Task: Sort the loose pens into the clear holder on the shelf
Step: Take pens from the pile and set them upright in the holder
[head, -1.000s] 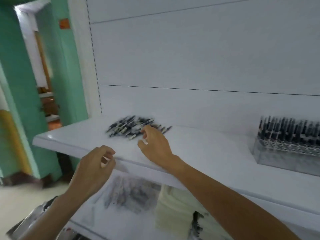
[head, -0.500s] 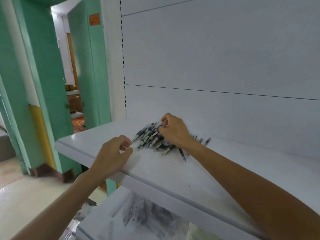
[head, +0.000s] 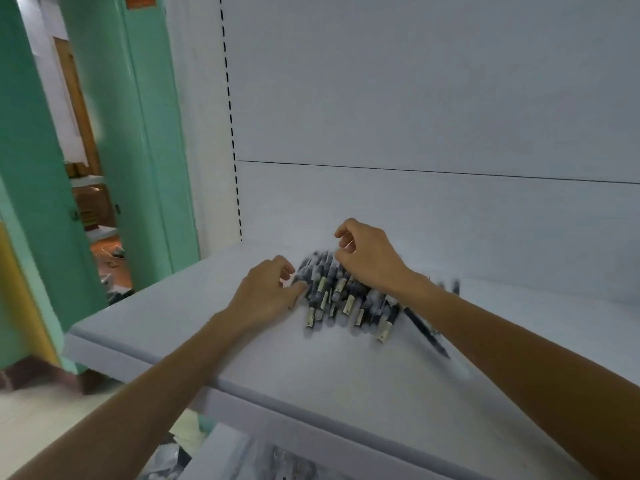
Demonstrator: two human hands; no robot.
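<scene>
- White shelf (head: pixel 346 393) fills the view at chest height, with a plain white back panel (head: pixel 415 98) behind it; both forearms reach in over its front edge
- left hand (head: pixel 266 294) lies on the shelf with fingers loosely curled; its thumb tip touches the nearest pens and nothing shows inside its grasp
- right hand (head: pixel 372 263) hangs over the far side of the heap, forefinger and thumb curled toward each other with no pen visible between them; the other fingers are hidden under the palm, so I cannot tell whether they hold anything
- loose pens (head: pixel 332 296) lie in a rough row between the two hands and partly beneath the right one, dark barrels with pale labels, much blurred
- stray pen (head: pixel 426 329) lies slanted just under the right wrist, apart from the heap
- step in hand, as I judge it: gathering a bundle; best to sweep the heap together from both sides, align the barrels one way, take only what one hand closes around, and fetch the stray afterward
- clear holder is out of sight; its contents cannot be told from this view
- lower shelf (head: pixel 221 455) beneath the forearms carries blurred packets I cannot identify
- green door frame (head: pixel 138 133) stands well off beyond the left hand
</scene>
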